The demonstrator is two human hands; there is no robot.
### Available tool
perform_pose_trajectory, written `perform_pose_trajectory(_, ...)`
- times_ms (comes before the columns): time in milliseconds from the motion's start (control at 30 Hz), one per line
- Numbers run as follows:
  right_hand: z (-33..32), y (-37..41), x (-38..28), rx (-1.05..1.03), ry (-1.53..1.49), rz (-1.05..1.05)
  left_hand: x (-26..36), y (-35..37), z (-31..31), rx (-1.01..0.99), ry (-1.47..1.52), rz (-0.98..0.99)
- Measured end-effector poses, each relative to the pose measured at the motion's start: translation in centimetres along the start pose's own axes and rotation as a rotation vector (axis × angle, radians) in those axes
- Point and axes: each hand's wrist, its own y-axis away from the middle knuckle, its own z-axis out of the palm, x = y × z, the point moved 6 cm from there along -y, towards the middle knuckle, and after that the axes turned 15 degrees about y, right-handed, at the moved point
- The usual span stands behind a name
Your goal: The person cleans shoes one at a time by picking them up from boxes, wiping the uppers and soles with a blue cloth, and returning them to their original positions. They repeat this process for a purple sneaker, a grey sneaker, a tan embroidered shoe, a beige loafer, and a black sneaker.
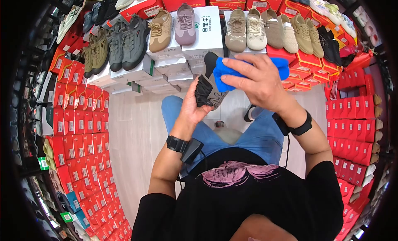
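A dark grey and black shoe (209,85) is held up in front of me, tilted, over my lap. My left hand (193,106) is wrapped around its lower end from below. In my right hand (261,81) is a bright blue cloth (275,66), pressed against the shoe's side. The cloth hides part of the shoe and spills out beyond my knuckles. Ahead of the shoe, a mauve sneaker (185,25) and a tan sneaker (160,31) stand on white boxes.
White shoeboxes (166,69) and red shoeboxes (300,66) are stacked ahead, topped with rows of shoes, including grey sneakers (132,44). Walls of red boxes rise at left (83,147) and right (350,129). Pale floor (132,133) lies between.
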Motion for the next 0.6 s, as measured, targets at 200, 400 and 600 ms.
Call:
perform_pose_trajectory(200, 1.2, -2.0, 3.0, -0.274, -0.458, 0.147, 1.5, 0.9, -0.5, 0.061, -0.175, 0.109)
perform_pose_trajectory(400, 3.2, -1.7, 3.7, -0.445, -1.096, 0.391, 2.8, 0.4, -2.2, -0.093, -0.292, 0.027)
perform_pose_trajectory(600, 5.9, -0.2, 3.0, -0.54, -1.47, 0.525, 3.7, 1.2, -1.9, -0.145, -0.425, 0.072)
